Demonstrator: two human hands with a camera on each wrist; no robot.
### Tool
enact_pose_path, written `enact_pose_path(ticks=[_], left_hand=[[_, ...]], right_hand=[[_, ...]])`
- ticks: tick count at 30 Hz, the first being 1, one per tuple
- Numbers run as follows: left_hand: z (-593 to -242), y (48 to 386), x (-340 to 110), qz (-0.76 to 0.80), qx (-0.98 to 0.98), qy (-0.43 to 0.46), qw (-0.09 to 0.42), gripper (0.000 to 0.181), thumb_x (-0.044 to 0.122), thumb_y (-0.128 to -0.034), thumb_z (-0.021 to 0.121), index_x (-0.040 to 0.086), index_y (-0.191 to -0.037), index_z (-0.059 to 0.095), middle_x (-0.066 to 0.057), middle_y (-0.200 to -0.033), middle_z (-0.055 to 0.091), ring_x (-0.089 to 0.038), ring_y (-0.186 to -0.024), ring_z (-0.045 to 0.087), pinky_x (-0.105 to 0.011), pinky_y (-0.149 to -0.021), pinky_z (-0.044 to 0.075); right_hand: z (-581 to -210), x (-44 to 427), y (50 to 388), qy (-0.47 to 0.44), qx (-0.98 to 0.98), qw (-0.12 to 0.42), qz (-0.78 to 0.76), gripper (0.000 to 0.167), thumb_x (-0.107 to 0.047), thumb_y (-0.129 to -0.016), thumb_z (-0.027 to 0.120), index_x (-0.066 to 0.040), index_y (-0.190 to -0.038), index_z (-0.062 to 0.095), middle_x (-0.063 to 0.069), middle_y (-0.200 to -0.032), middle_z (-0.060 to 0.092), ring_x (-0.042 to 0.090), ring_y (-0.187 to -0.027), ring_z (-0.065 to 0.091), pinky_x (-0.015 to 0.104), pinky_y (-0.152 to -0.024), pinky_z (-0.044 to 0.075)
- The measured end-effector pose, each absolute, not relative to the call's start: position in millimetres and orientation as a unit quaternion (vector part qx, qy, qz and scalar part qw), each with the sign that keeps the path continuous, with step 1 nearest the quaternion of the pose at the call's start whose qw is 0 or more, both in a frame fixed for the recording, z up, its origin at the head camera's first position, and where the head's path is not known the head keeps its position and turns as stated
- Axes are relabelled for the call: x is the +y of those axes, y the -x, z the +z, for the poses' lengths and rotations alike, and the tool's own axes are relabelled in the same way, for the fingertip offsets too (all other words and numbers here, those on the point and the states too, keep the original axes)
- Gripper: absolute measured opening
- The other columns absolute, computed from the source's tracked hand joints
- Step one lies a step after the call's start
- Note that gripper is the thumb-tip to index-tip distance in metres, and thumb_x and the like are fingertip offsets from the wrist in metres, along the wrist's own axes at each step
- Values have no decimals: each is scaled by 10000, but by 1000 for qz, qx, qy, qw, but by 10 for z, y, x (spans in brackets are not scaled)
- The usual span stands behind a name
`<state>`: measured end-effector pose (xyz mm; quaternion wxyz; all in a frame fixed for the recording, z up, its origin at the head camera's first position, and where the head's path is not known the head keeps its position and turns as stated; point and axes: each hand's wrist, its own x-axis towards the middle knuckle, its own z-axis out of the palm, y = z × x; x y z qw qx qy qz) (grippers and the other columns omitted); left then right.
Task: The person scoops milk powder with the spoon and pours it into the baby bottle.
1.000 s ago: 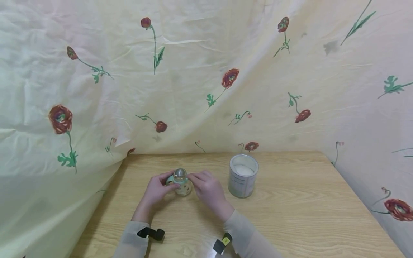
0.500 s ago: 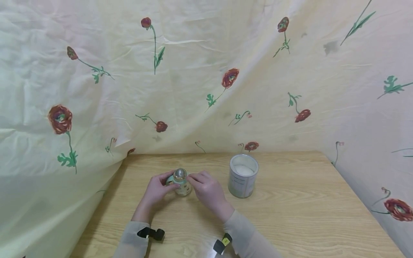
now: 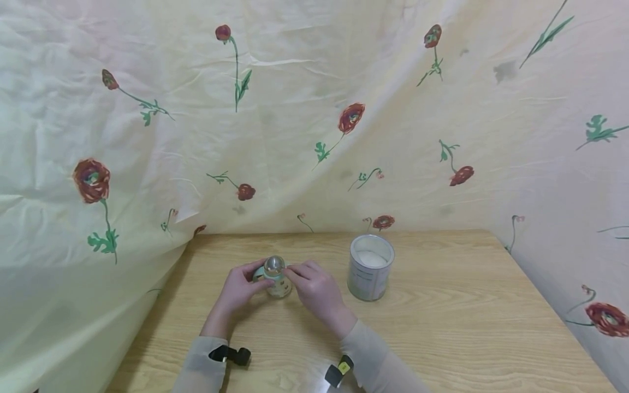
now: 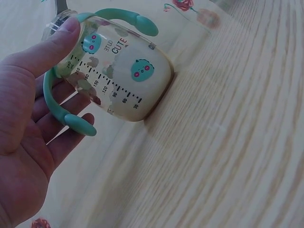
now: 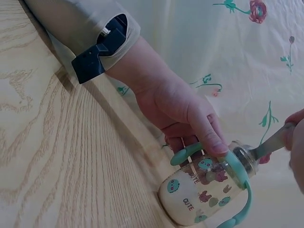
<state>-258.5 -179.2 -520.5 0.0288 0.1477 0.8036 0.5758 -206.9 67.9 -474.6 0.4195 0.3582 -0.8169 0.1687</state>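
A clear baby bottle [image 3: 279,287] with teal handles, cartoon prints and measuring marks stands upright on the table. Pale, whitish contents show low inside it in the left wrist view. My left hand [image 3: 238,286] holds the bottle near its neck, thumb on the near side and fingers behind. At the bottle's mouth, my right hand [image 3: 318,290] pinches the flat grey handle of what looks like a metal spoon [image 5: 274,142]. The spoon's far end is at the open neck, where a shiny rounded surface shows; how deep it reaches is unclear.
To the right of the hands stands an open tin [image 3: 371,281] with white contents that look like powder. The wooden table [image 3: 467,305] extends to the right. A floral cloth [image 3: 295,109] hangs behind and along the sides.
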Motion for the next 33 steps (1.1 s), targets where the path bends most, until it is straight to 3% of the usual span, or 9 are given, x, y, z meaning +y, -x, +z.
enact_pose_path(ticks=[15, 25, 33], left_hand=[[-5200, 2586, -1793, 571, 807, -151, 20, 629, 224, -872, 920, 83, -1436, 680, -90, -1430, 686, -308, -1332, 631, -499, -1138, 503], [-5185, 2570, -1790, 569, 809, -148, 22, 644, 228, -873, 919, 74, -1446, 669, -107, -1447, 672, -332, -1346, 620, -518, -1145, 495], [-5187, 2576, -1792, 572, 806, -149, 22, 649, 240, -861, 929, 77, -1437, 677, -103, -1440, 677, -326, -1341, 624, -508, -1142, 498]], right_hand=[[-4764, 681, 2064, -348, -814, 420, 200, 306, 81, -822, 863, -82, -1080, 840, 37, -1003, 805, 152, -868, 732, 188, -751, 623], [-4777, 675, 2068, -331, -822, 399, 235, 221, 28, -903, 815, -70, -1101, 828, 32, -1007, 813, 139, -848, 736, 199, -747, 623], [-4789, 685, 2079, -319, -817, 402, 263, 185, 0, -907, 824, -49, -1085, 824, 41, -976, 815, 157, -811, 740, 225, -726, 627]])
